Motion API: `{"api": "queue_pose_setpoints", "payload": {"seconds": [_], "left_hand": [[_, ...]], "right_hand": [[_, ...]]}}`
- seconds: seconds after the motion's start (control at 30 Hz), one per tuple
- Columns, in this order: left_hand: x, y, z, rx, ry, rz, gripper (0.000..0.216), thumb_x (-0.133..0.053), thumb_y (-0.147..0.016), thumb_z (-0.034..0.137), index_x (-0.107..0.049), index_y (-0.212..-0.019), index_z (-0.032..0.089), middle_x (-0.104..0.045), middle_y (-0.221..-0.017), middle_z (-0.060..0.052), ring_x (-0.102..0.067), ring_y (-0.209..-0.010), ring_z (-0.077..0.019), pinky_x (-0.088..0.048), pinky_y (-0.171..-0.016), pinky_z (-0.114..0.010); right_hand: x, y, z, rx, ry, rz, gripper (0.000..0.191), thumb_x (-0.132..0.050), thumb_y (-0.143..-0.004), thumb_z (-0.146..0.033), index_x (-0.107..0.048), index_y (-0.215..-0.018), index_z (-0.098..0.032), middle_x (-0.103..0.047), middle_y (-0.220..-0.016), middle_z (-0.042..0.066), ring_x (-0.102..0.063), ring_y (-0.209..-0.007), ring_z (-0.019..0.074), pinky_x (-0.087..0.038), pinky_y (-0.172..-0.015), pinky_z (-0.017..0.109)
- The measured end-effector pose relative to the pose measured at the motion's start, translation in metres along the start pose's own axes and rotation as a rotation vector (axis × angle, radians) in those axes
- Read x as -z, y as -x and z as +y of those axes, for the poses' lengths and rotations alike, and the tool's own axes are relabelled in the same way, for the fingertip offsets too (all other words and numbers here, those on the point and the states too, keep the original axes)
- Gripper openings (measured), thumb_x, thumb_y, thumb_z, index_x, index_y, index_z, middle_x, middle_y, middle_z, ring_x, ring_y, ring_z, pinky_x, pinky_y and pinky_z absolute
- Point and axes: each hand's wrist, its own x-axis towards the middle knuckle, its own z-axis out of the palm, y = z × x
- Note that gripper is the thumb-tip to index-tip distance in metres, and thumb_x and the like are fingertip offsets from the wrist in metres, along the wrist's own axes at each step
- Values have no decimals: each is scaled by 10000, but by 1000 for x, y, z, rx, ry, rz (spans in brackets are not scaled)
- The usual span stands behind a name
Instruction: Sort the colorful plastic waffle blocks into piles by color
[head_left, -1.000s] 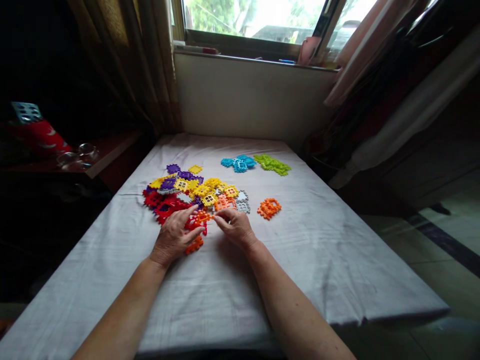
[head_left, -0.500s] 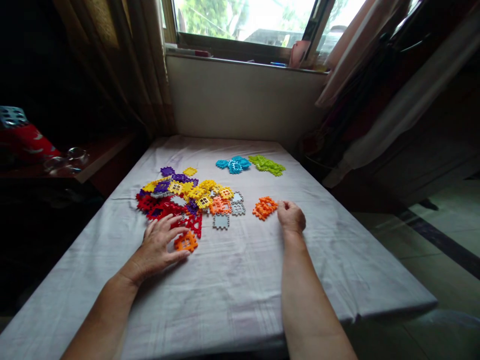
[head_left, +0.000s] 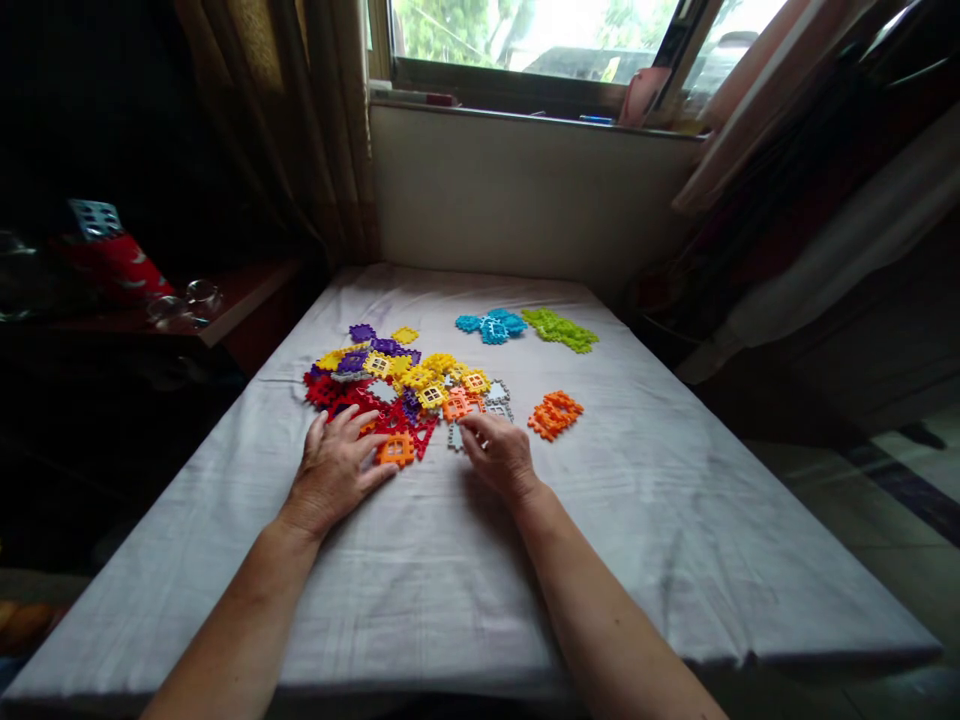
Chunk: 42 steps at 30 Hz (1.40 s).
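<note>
Fingers spread, my left hand (head_left: 334, 470) lies over the near edge of a mixed heap of toothed plastic tiles. An orange window tile (head_left: 396, 449) sits between its thumb and index finger, beside red tiles (head_left: 425, 437). My right hand (head_left: 499, 452) hovers at the heap's right side, fingers loosely bent, thumb and index apart, with nothing visible in them. Its fingertips partly cover a grey tile (head_left: 454, 437). Yellow tiles (head_left: 431, 395), purple tiles (head_left: 386, 346) and salmon-orange tiles (head_left: 455, 404) lie farther back in the heap.
Separate piles of orange tiles (head_left: 555, 415), blue tiles (head_left: 493, 325) and green tiles (head_left: 560, 330) lie to the right and back on the cloth-covered table (head_left: 645, 560). Glass cups (head_left: 202, 297) and a red container (head_left: 124, 270) stand on a side surface at left.
My right hand has moved left from the orange pile to the mixed heap. The orange window tile by my left hand has shifted slightly away from me. The view has turned a little left.
</note>
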Motion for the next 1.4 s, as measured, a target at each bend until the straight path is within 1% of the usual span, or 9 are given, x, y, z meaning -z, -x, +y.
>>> {"api": "queue_pose_setpoints", "payload": {"seconds": [0.2,0.4,0.57,0.67,0.77,0.9,1.1,1.3,1.4], "left_hand": [[0,-3,0,-102,64,102,317,-489,-952,462,-761,-995,306,-740,-1177,-44,-591,-1225,-274,-320,-1127,-545],[1,-3,-10,-49,156,181,371,-459,-958,517,-728,-1081,292,-733,-1180,-42,-619,-1168,-234,-399,-1083,-445],[-1,2,-26,252,3,187,359,-582,-869,525,-728,-1054,254,-650,-1310,-106,-520,-1289,-332,-348,-1117,-528],[-6,4,-26,273,-16,141,324,-598,-852,478,-729,-1068,276,-616,-1349,-106,-476,-1324,-358,-320,-1126,-578],[-8,3,-24,239,-24,159,291,-572,-867,435,-732,-1074,305,-606,-1357,-89,-464,-1326,-355,-310,-1130,-586],[-8,-2,-23,209,-87,154,347,-527,-895,437,-735,-1116,269,-590,-1367,-133,-461,-1324,-378,-318,-1111,-607],[-7,-8,-19,169,-142,158,312,-482,-915,381,-767,-948,256,-652,-1289,-116,-512,-1280,-358,-333,-1093,-600],[-3,-9,-19,153,-53,253,314,-441,-944,367,-729,-920,243,-687,-1245,-103,-552,-1252,-328,-341,-1104,-558],[5,-7,-19,159,13,362,302,-456,-953,375,-720,-975,229,-713,-1179,-105,-603,-1170,-296,-409,-1066,-491]], "right_hand": [[-16,0,-33,281,55,-145,345,-638,-904,-368,-683,-1220,-238,-729,-1091,83,-655,-953,196,-505,-845,288],[-14,-6,-35,256,-5,-126,228,-529,-975,-331,-741,-984,-248,-740,-926,52,-655,-829,150,-488,-773,233],[25,-12,27,-252,-125,206,305,-516,-917,-405,-738,-937,-197,-752,-885,67,-669,-764,170,-520,-771,275],[53,-12,81,-592,-151,482,404,-511,-861,-462,-730,-957,-138,-747,-820,85,-682,-751,203,-531,-723,297],[71,-8,116,-733,-184,672,460,-504,-828,-459,-708,-1025,-96,-746,-843,108,-688,-741,200,-531,-681,289],[72,-5,116,-819,-74,543,386,-537,-803,-424,-735,-957,-131,-742,-778,84,-662,-698,195,-499,-649,278],[64,-5,90,-862,153,269,299,-575,-830,-373,-769,-975,-197,-748,-809,55,-632,-695,190,-432,-632,271],[71,-4,94,-880,186,325,332,-545,-867,-383,-759,-1026,-186,-746,-819,76,-631,-696,198,-414,-620,274],[65,-6,87,-772,162,384,361,-484,-887,-378,-754,-1010,-172,-749,-835,85,-649,-735,203,-443,-662,277]]}}
